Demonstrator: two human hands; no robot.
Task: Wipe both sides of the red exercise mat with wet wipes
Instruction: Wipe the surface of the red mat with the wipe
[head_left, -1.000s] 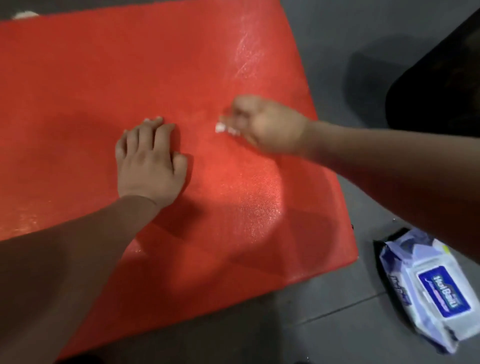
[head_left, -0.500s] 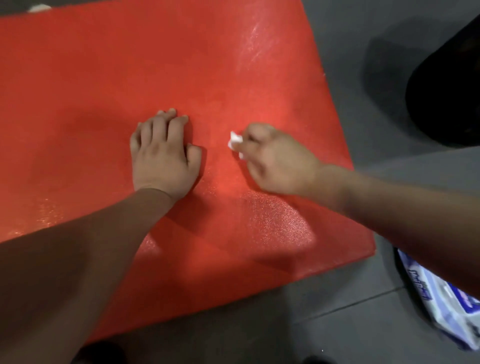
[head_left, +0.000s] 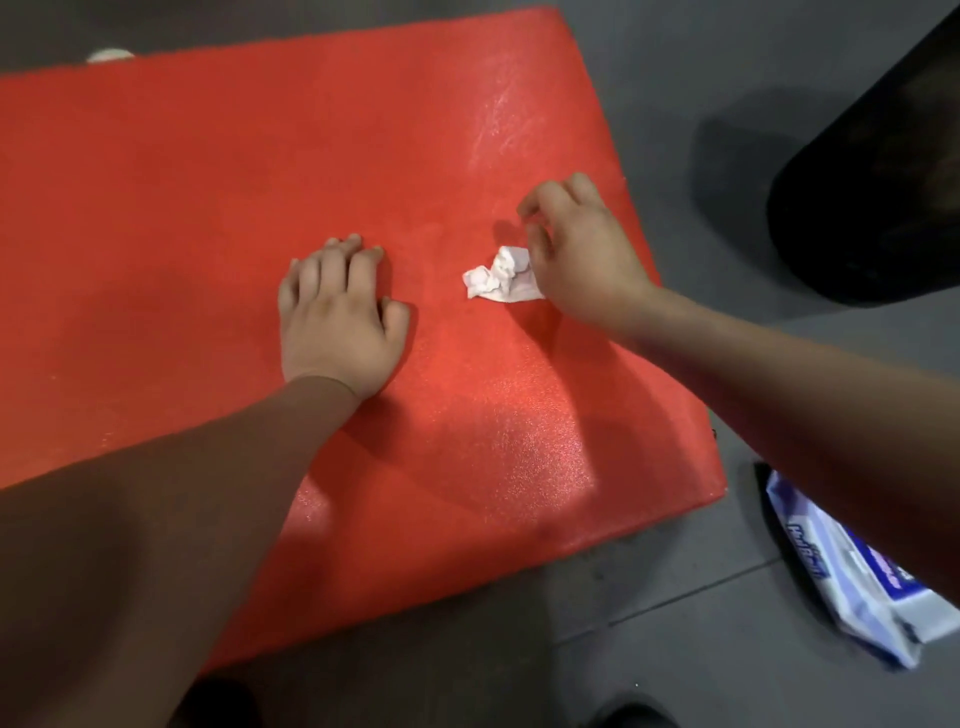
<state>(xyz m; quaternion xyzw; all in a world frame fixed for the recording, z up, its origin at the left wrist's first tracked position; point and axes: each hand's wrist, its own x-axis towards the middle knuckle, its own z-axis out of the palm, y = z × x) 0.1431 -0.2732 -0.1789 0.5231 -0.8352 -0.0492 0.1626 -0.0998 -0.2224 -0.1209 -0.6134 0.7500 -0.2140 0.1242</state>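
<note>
Two hands centre-frame: left hand (head_left: 337, 317) flat on red foam exercise mat (head_left: 208, 182), right hand (head_left: 582, 260) empty, loose beside crumpled white wet wipe (head_left: 498, 278), best regripped firmly.

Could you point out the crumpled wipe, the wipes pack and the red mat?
crumpled wipe (head_left: 500, 276): head view, its bunched white middle.
wipes pack (head_left: 844, 587): head view, its white front panel.
red mat (head_left: 208, 182): head view, bare top surface.

mat (head_left: 260, 182): red | wipe (head_left: 500, 275): white | pack (head_left: 852, 582): white/blue | floor (head_left: 675, 649): grey
</note>
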